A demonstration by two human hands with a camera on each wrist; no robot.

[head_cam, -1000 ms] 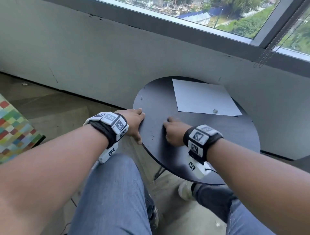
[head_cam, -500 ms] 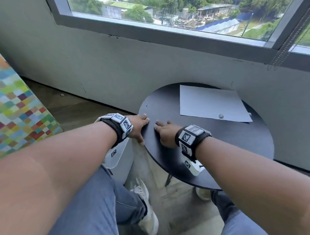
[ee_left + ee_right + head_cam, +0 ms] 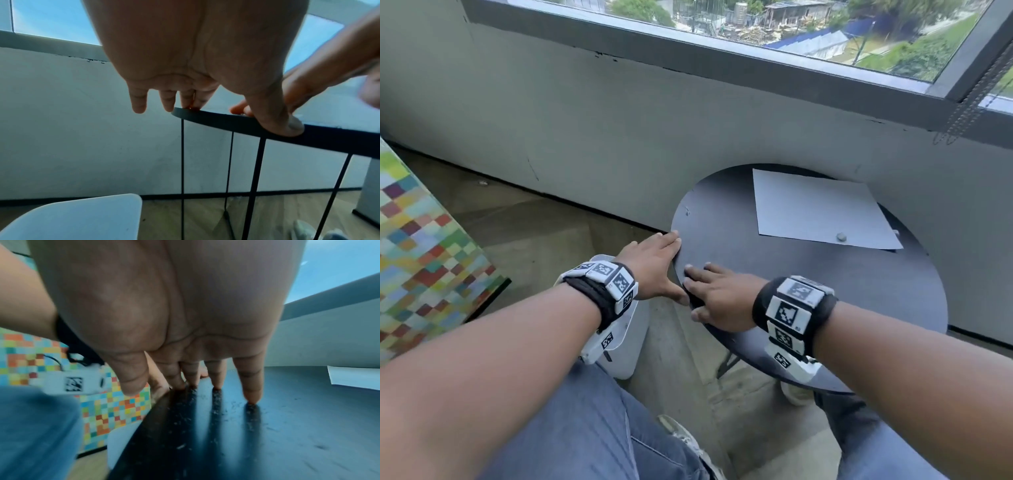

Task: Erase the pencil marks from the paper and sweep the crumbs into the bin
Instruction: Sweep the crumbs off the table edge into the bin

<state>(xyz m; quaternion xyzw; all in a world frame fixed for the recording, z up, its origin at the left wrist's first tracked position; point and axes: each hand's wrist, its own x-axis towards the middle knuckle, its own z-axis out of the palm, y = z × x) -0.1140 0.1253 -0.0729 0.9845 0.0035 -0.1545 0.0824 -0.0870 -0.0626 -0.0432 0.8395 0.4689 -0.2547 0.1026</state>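
Observation:
A white sheet of paper (image 3: 818,212) lies at the back of the round black table (image 3: 859,291), with a small grey eraser (image 3: 841,236) near its front edge. My right hand (image 3: 717,294) lies flat on the table's left rim, straight fingers (image 3: 252,384) touching the top amid fine pale crumbs (image 3: 216,407). My left hand (image 3: 654,267) is held against the table's left edge (image 3: 216,119), fingers straight, thumb (image 3: 273,118) over the rim. A white bin (image 3: 625,339) stands on the floor below the left wrist, also seen as the white bin (image 3: 78,217).
A grey wall (image 3: 654,120) under a window runs just behind the table. A multicoloured checkered panel (image 3: 424,260) stands at the left. My knees in blue jeans (image 3: 585,431) are under my arms, and thin black table legs (image 3: 255,186) reach down to the wooden floor.
My right hand has slid left across the table top to its left rim, fingers now stretched out. My head has turned left, bringing the white bin into view below the left wrist.

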